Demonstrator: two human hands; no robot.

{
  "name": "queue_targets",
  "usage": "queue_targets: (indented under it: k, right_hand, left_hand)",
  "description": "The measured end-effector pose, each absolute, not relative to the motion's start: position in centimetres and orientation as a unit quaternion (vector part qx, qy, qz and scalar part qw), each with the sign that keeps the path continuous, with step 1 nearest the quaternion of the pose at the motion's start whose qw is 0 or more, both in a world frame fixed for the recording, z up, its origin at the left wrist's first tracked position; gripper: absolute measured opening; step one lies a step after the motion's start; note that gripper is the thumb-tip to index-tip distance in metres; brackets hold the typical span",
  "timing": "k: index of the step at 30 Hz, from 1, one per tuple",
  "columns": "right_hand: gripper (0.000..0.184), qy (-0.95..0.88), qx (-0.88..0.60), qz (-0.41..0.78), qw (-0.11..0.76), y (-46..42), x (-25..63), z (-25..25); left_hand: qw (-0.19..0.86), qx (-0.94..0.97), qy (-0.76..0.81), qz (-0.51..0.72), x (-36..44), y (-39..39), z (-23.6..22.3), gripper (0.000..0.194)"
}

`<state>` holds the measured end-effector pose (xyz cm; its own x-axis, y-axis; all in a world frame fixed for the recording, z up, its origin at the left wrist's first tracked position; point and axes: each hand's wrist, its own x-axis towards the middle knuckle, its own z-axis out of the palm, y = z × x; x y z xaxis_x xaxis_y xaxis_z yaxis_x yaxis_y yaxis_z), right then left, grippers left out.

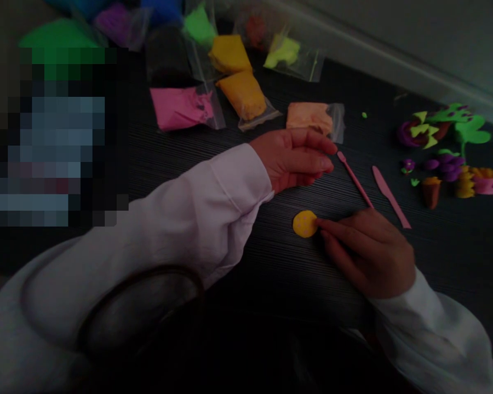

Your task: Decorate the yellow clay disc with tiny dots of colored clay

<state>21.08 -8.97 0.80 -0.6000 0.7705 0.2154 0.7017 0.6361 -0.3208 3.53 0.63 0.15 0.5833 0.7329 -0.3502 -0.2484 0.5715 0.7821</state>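
A small flat yellow clay disc [304,224] with tiny dots pressed into it lies on the dark table [213,164]. My right hand [370,254] is closed like a pen grip around a thin pink modelling stick [355,180]. Its fingertips touch the disc's right edge, and the stick's upper end points up and to the left. My left hand [296,158] rests on the table just above the disc. Its fingers are curled together over the thumb, and I cannot see whether anything is inside them. Both arms wear pale sleeves.
A pink plastic knife [390,197] lies right of the stick. Several finished clay figures [447,148] stand at the right. Bags of clay lie at the back: pink [181,106], orange [242,93], peach [312,117], yellow [229,53]. A blurred patch covers the left.
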Motion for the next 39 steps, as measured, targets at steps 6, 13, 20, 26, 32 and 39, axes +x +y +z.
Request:
queue_targets:
  k: [6,13,20,26,32,39]
  right_hand:
    - [0.03,-0.898,-0.409,0.081,0.142,-8.9,21.1,0.7]
    - [0.035,-0.888,-0.42,0.079,0.172,-9.2,21.1,1.0]
    - [0.03,-0.765,-0.618,-0.047,0.176,-8.0,23.3,0.5]
    - [0.018,-0.748,-0.653,-0.029,0.116,-6.9,23.3,0.5]
    - [0.018,-0.628,-0.751,0.024,0.202,-7.5,22.1,1.6]
    - [0.013,-0.573,-0.545,0.401,0.462,-9.0,19.9,1.4]
  left_hand:
    - [0.819,0.342,0.347,0.303,3.5,0.6,0.2,0.012]
    - [0.821,0.339,0.348,0.299,3.4,0.7,0.2,0.014]
    - [0.822,0.332,0.349,0.304,3.5,0.7,0.2,0.015]
    - [0.816,0.343,0.346,0.312,3.6,0.6,0.1,0.014]
    - [0.819,0.338,0.341,0.315,3.7,0.6,0.1,0.016]
    - [0.82,0.332,0.348,0.311,3.6,0.7,0.2,0.015]
